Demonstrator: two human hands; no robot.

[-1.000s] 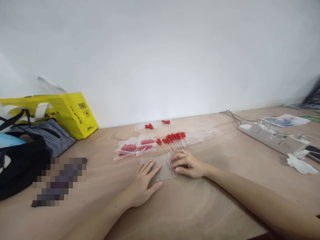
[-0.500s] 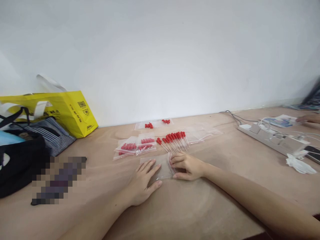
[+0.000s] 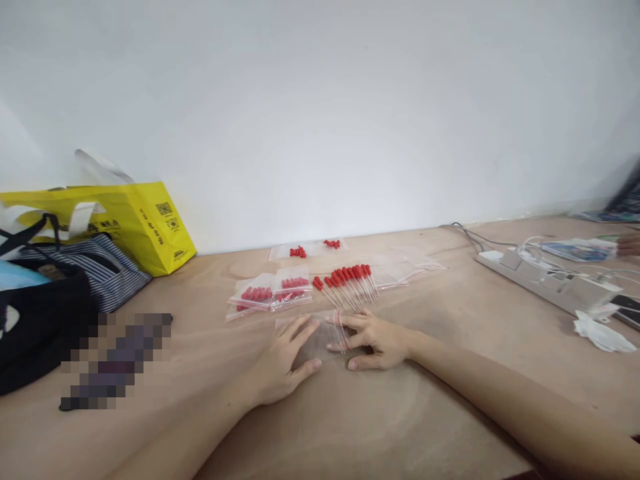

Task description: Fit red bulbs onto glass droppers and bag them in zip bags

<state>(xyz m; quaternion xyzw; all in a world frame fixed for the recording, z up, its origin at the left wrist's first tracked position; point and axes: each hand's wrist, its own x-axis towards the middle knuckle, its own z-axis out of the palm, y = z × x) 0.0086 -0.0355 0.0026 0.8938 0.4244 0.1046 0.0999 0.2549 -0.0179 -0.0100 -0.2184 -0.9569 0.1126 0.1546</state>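
A clear zip-lock bag (image 3: 320, 341) with a red seal line lies flat on the table in front of me. My left hand (image 3: 285, 365) rests on the bag's left part, fingers stretched out and thumb apart. At the bag's right end is my right hand (image 3: 377, 339), its fingers spread. Two of its fingertips reach past the red seal line; whether they are inside the bag or on top, I cannot tell. Just beyond lies a row of thin clear droppers (image 3: 350, 283) with red rubber bulbs, side by side.
Filled zip-lock bags (image 3: 257, 293) with red bulbs lie left of the droppers; flat bags (image 3: 400, 267) lie right. Loose red bulbs (image 3: 299, 252) sit near the wall. Left are a yellow bag (image 3: 150, 227) and striped pouch (image 3: 110, 267); right, a power strip (image 3: 545, 280) and another person's blurred hand (image 3: 629, 245).
My right hand's fingers have spread and slid left past the seal line. The bag has shifted slightly left. The other person's hand at the far right has moved right.
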